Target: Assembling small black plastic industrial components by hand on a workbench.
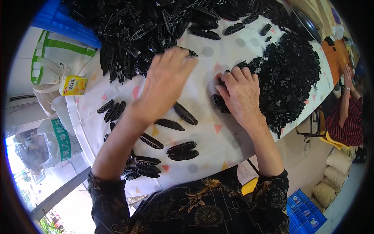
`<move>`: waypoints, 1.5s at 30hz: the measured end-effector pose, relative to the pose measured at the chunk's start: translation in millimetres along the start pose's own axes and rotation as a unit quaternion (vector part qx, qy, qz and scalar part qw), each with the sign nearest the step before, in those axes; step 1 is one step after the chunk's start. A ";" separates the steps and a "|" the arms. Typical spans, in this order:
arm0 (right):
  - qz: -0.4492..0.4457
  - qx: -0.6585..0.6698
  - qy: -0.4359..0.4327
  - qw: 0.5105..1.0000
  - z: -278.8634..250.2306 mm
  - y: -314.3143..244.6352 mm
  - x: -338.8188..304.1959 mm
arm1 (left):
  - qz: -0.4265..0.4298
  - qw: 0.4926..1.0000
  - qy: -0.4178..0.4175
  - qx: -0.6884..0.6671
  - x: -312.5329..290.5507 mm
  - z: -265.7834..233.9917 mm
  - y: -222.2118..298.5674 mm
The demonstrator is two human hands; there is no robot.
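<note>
place: apparently a small, homelike assembly workshop
table (pixel 206 136): printed cloth (pixel 239 121) under heaped black plastic parts (pixel 292 78)
tan sacks (pixel 337 162): stacked right of the table
co-worker (pixel 344 121): seated right of the table
window (pixel 58 195): left of the table

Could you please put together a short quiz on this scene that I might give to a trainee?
1. Which of these is the person's right grip nearest to?
A) the green-and-white bag
B) the heap of small black parts
C) the blue bin at the upper left

2. True or false: the yellow box is to the left of the person's left grip.

3. Fill in the missing word: the pale tablecloth is patterned with grey dots and coloured ____.

Key: 1. B; 2. true; 3. triangles.
</note>
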State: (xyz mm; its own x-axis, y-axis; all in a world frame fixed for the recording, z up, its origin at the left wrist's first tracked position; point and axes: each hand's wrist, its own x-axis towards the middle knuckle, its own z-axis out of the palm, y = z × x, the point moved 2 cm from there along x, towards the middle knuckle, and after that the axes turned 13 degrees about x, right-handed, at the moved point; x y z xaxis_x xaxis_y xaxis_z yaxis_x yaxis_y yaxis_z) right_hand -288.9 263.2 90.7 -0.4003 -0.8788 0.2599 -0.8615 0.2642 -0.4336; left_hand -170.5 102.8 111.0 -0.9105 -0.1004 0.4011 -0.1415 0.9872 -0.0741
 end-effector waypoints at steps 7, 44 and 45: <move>-0.070 0.000 0.010 0.998 7.8 0.5 5.0 | 0.021 0.991 -0.098 0.086 17.1 37.7 -32.6; 0.080 0.577 -0.038 0.812 -49.0 -25.6 -115.6 | -0.331 0.624 -0.206 -0.678 -75.9 -48.0 128.0; 0.006 0.482 -0.039 0.875 -55.1 -28.9 -114.4 | -0.307 0.636 -0.217 -0.674 -76.7 -48.7 128.3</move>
State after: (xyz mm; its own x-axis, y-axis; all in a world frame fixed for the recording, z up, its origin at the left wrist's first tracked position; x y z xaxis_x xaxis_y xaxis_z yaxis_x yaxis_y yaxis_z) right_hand -235.4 378.0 121.0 -0.3517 -0.9130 0.2067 -0.1792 -0.1510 -0.9722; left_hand -100.0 243.3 115.2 -0.9071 -0.2542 -0.3355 -0.3276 -0.0739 0.9419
